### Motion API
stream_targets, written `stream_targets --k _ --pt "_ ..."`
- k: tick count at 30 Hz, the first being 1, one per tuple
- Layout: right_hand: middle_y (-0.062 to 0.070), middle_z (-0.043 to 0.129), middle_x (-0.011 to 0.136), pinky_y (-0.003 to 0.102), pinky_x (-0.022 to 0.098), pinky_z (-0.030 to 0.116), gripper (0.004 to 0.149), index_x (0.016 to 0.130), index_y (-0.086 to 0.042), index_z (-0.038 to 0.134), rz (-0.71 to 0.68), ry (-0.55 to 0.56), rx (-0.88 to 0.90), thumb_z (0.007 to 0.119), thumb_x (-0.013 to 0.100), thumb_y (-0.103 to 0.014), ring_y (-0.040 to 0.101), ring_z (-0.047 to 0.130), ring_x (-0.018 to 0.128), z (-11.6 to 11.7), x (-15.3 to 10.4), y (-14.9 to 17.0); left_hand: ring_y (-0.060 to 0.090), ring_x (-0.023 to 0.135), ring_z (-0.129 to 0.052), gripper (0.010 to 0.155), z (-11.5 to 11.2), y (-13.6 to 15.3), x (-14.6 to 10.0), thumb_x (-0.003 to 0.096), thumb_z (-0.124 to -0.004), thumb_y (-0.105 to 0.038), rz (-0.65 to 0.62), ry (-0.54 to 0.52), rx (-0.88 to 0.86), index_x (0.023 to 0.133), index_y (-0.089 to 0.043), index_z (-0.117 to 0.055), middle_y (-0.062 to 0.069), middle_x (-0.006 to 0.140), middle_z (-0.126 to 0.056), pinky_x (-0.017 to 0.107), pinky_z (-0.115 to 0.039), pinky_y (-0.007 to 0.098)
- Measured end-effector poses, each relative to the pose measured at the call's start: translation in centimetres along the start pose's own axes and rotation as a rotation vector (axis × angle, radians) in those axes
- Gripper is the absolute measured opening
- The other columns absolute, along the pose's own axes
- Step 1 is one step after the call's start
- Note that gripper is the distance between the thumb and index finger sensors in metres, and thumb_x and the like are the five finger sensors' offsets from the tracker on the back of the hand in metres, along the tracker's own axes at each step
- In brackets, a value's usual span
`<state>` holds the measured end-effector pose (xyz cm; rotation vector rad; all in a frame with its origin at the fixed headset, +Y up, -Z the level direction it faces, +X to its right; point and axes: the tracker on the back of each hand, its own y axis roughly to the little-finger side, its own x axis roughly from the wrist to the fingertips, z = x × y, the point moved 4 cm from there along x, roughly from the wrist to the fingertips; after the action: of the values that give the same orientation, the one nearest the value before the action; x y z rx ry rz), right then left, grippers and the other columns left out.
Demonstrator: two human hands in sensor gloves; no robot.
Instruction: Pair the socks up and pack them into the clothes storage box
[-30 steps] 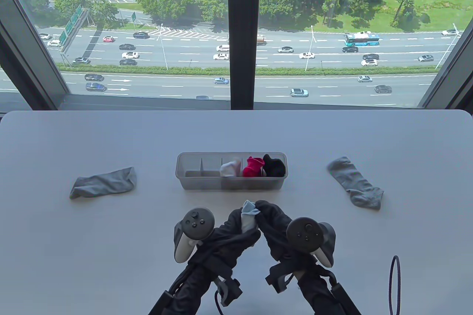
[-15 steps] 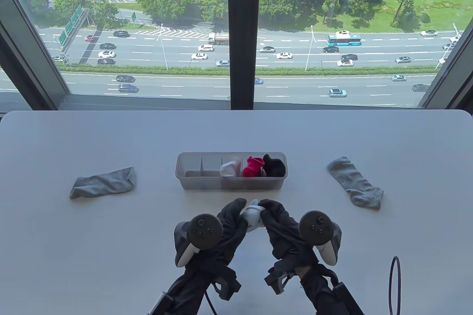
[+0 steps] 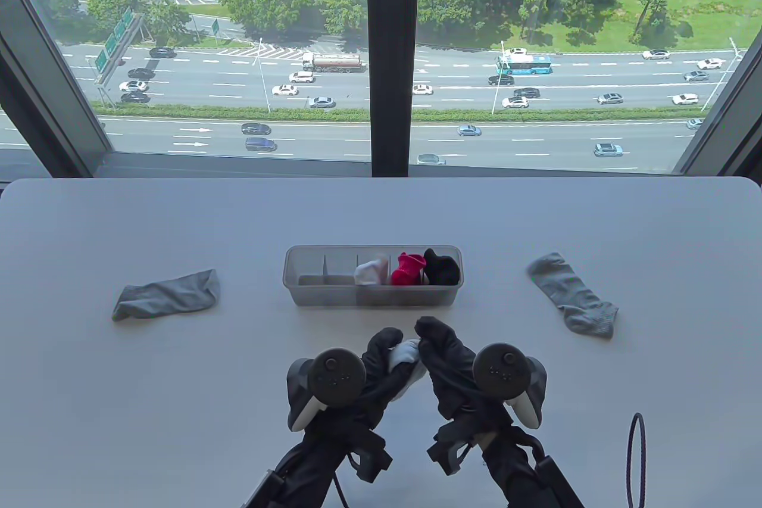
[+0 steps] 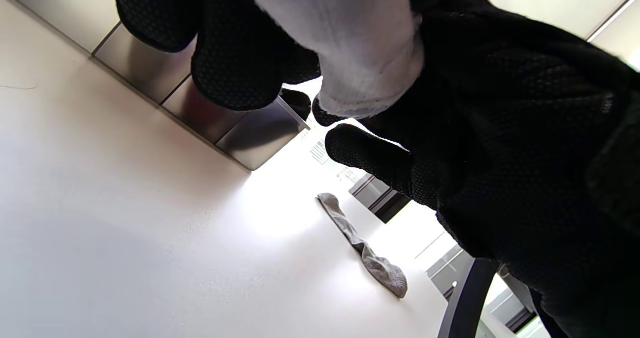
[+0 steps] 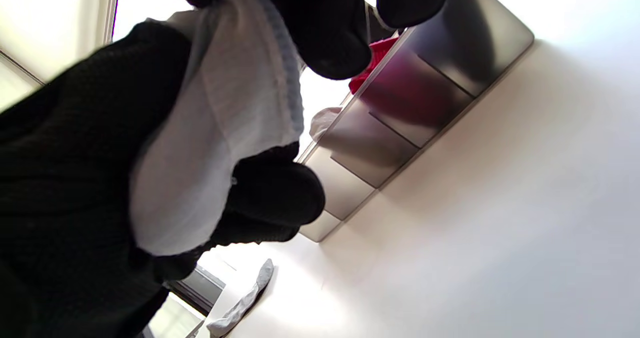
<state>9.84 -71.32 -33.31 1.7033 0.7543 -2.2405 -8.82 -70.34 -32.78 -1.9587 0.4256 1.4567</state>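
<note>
A balled pale blue-white sock bundle (image 3: 406,354) (image 4: 360,52) (image 5: 220,142) hangs just above the table, in front of the clear storage box (image 3: 309,293). My left hand (image 3: 381,362) wraps its fingers around the bundle. My right hand (image 3: 430,336) pinches the bundle's top edge from the right. The box's right compartments hold a white roll (image 3: 368,273), a red roll (image 3: 408,268) and a black roll (image 3: 442,268); its two left compartments look bare. One grey sock (image 3: 166,295) lies flat at the left, another grey sock (image 3: 572,293) (image 4: 365,248) at the right.
The white table (image 3: 178,413) runs to a window ledge behind the box. A dark cable loop (image 3: 635,460) lies at the near right edge. Both trackers (image 3: 336,378) ride on the backs of my hands.
Both hands have drawn slightly toward me and lower with the bundle. The sock has been rolled tighter, with less pale fabric showing between the gloves.
</note>
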Motion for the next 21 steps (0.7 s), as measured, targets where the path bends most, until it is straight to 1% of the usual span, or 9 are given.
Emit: stream_targets --k 1,4,5,7,10,16,18,19,21 --pt "0.021 0.058 0.107 0.065 0.076 0.047 0.080 0.116 -0.009 0.027 -0.010 -0.084 0.038 0.066 0.057 -0.048 0.040 0.062 0.099 0.5 0.2 0.2 0.042 0.080 -0.092 0.055 0.6 0.5 -0.1 0.0594 -0.057 -0.035 -0.006 -0.041 -0.083 0.105 -0.008 -0.044 0.019 0.093 -0.083 0.067 -0.068 0.064" --pt "0.029 0.051 0.110 0.067 0.074 0.045 0.088 0.116 -0.003 0.030 0.010 -0.271 0.090 0.068 0.054 -0.052 0.048 0.055 0.100 2.5 0.4 0.9 0.047 0.100 -0.060 0.051 1.2 1.3 -0.2 0.0605 -0.060 -0.037 0.037 -0.058 -0.218 0.106 -0.014 -0.059 0.021 0.112 -0.053 0.073 -0.051 0.068" --pt "0.027 0.057 0.109 0.067 0.073 0.048 0.084 0.115 -0.006 0.035 0.028 -0.260 0.118 0.069 0.054 -0.052 0.046 0.061 0.098 2.9 0.4 1.0 0.045 0.097 -0.057 0.051 1.3 1.3 -0.2 0.0605 -0.062 -0.037 0.045 -0.056 -0.223 0.106 -0.015 -0.062 0.020 0.110 -0.049 0.074 -0.049 0.067" --pt "0.017 0.073 0.101 0.063 0.074 0.054 0.058 0.106 -0.015 0.055 0.063 -0.203 0.178 0.070 0.058 -0.043 0.038 0.075 0.092 3.1 0.5 0.9 0.039 0.088 -0.068 0.050 1.3 1.2 -0.1 0.0604 -0.063 -0.036 0.033 -0.041 -0.213 0.107 -0.017 -0.063 0.017 0.101 -0.061 0.072 -0.056 0.064" --pt "0.010 0.083 0.091 0.058 0.074 0.061 0.044 0.101 -0.020 0.062 0.062 -0.103 0.076 0.068 0.060 -0.037 0.029 0.087 0.083 1.5 0.4 1.2 0.042 0.081 -0.082 0.053 1.4 0.9 0.2 0.0555 -0.063 -0.028 -0.002 0.046 -0.290 0.105 -0.008 -0.060 0.022 0.097 -0.073 0.066 -0.069 0.064" --pt "0.008 0.085 0.088 0.060 0.073 0.061 0.042 0.097 -0.025 0.066 0.048 -0.062 -0.006 0.072 0.056 -0.033 0.027 0.087 0.081 0.1 0.3 1.7 0.047 0.093 -0.077 0.056 0.4 1.3 0.6 0.0535 -0.061 -0.023 -0.002 0.220 -0.384 0.108 -0.013 -0.057 0.021 0.106 -0.067 0.070 -0.063 0.068" --pt "0.009 0.084 0.088 0.060 0.073 0.061 0.042 0.097 -0.024 0.066 0.029 -0.079 -0.045 0.073 0.057 -0.033 0.028 0.087 0.080 0.3 0.4 1.3 0.050 0.099 -0.070 0.063 0.2 1.7 0.3 0.0584 -0.063 -0.036 0.022 0.294 -0.367 0.112 -0.008 -0.048 0.025 0.111 -0.061 0.071 -0.058 0.071" --pt "0.010 0.083 0.089 0.061 0.073 0.060 0.043 0.098 -0.023 0.065 0.019 -0.096 -0.072 0.075 0.057 -0.032 0.029 0.086 0.081 0.6 0.5 0.9 0.051 0.099 -0.067 0.072 0.3 1.9 0.2 0.0576 -0.066 -0.049 0.051 0.295 -0.370 0.112 -0.006 -0.047 0.027 0.112 -0.058 0.071 -0.056 0.072" --pt "0.011 0.081 0.089 0.061 0.073 0.059 0.045 0.098 -0.021 0.064 -0.001 -0.146 -0.083 0.076 0.056 -0.031 0.030 0.084 0.081 1.4 0.6 0.3 0.051 0.097 -0.069 0.064 0.9 2.3 0.2 0.0567 -0.069 -0.044 0.114 0.150 -0.283 0.108 -0.009 -0.056 0.024 0.109 -0.064 0.071 -0.056 0.071"
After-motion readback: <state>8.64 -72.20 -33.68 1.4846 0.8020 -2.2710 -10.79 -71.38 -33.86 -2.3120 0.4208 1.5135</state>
